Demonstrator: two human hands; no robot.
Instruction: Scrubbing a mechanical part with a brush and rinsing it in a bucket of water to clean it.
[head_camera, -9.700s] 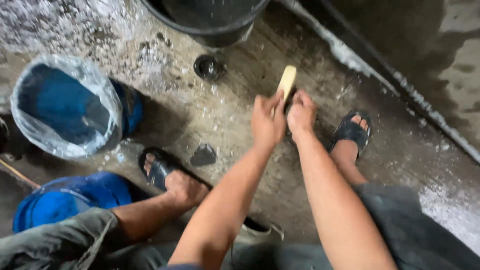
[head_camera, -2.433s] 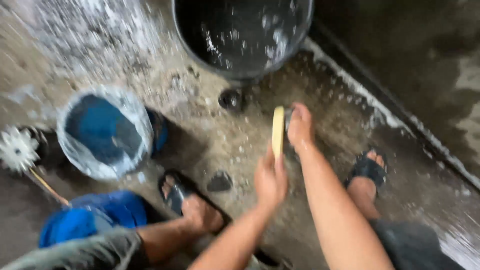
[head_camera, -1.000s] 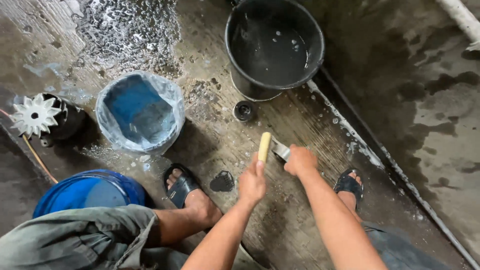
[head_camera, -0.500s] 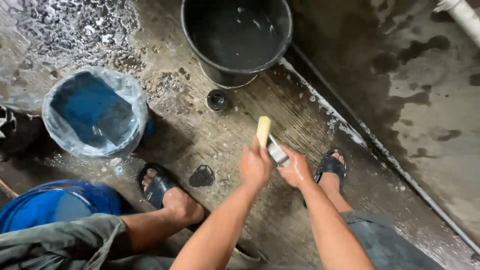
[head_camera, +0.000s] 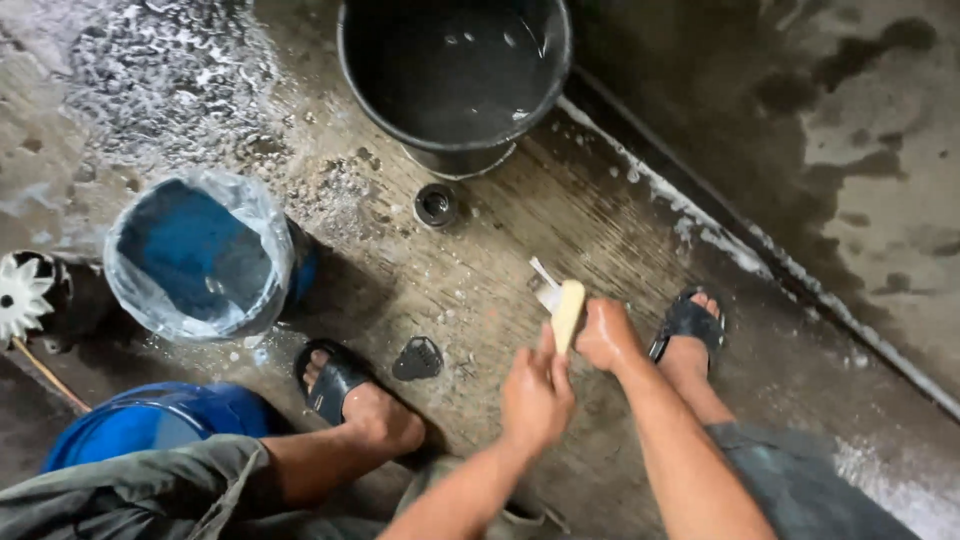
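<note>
The big black plastic bucket (head_camera: 455, 75) of water now sits nearer. The left hand (head_camera: 535, 392) still pinches the pale yellow flat bar (head_camera: 567, 314), upright as before; the right hand (head_camera: 603, 335), closed, presses a small whitish piece (head_camera: 547, 294) against it over wet concrete.

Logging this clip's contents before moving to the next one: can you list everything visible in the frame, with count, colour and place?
black bucket: 1, black, holds water, top centre on the wet floor
blue bucket: 1, blue with a clear plastic liner, left of centre
blue container: 1, blue, bottom left, partly hidden by the knee
round cap: 1, dark, just below the black bucket
flat dark piece: 1, dark grey, beside the left sandal
white fan wheel: 1, white, left edge
pale bar: 1, cream, between the hands
white piece: 1, white, behind the bar
sandals: 2, black, on the feet
left hand: 1, holding the bar
right hand: 1, closed, against the bar
</note>
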